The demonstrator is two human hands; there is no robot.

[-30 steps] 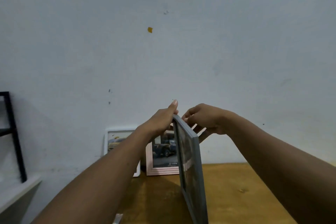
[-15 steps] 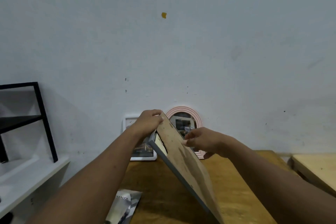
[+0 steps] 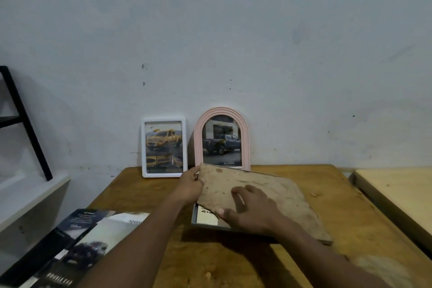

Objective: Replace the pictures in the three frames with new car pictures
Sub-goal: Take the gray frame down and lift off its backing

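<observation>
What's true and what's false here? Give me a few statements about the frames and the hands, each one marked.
1. The pink arched frame leans against the wall. True.
2. The white frame shows a red car. False: it shows a yellow pickup.
3. The left hand and the right hand both touch the brown backing board. True.
4. The grey frame stands upright. False: it lies flat on the table, under the board.
5. The brochure lies at the table's right. False: it lies at the near left.

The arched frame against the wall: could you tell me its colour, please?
The arched frame is pale pink; head view.
</observation>
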